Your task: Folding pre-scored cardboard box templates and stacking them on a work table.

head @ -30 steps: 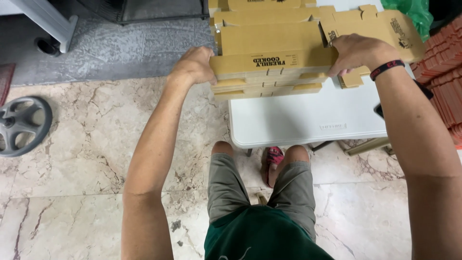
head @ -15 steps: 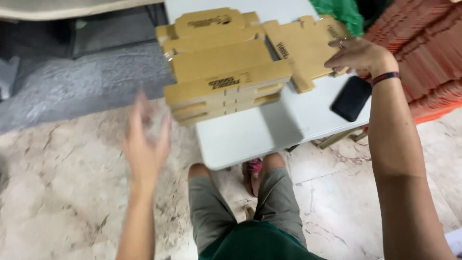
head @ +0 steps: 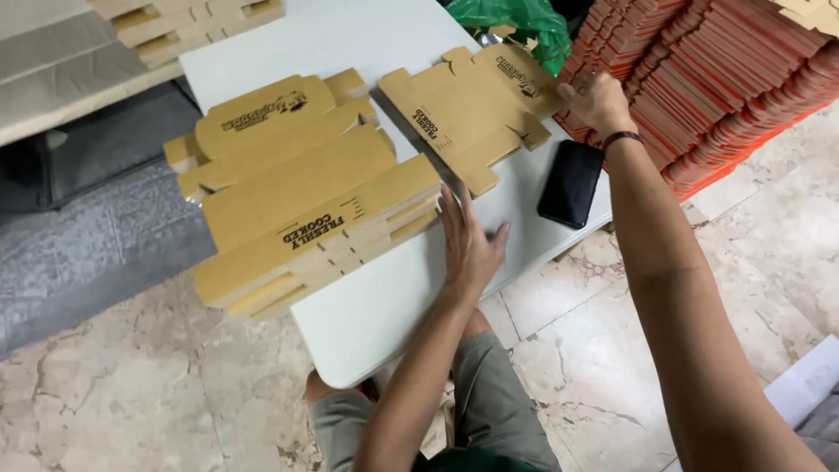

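Item: our left hand, fingers spread flat beside the cardboard stack overhanging the white table; right hand pinching a flat carton blank beyond the stack; we judge the stack may tip off the edge.

Right hand grips flat cardboard blank; left hand rests on white table.

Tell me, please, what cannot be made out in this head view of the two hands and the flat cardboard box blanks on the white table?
- Right hand: fingertips hidden over the far edge of the single flat blank.
- Stack of blanks: count unreadable, lower sheets covered.
- White table: far end cut off by the top edge.
- Red stacks: cut off at the frame's top edge.
- Left hand: palm side hidden, pressed flat down.
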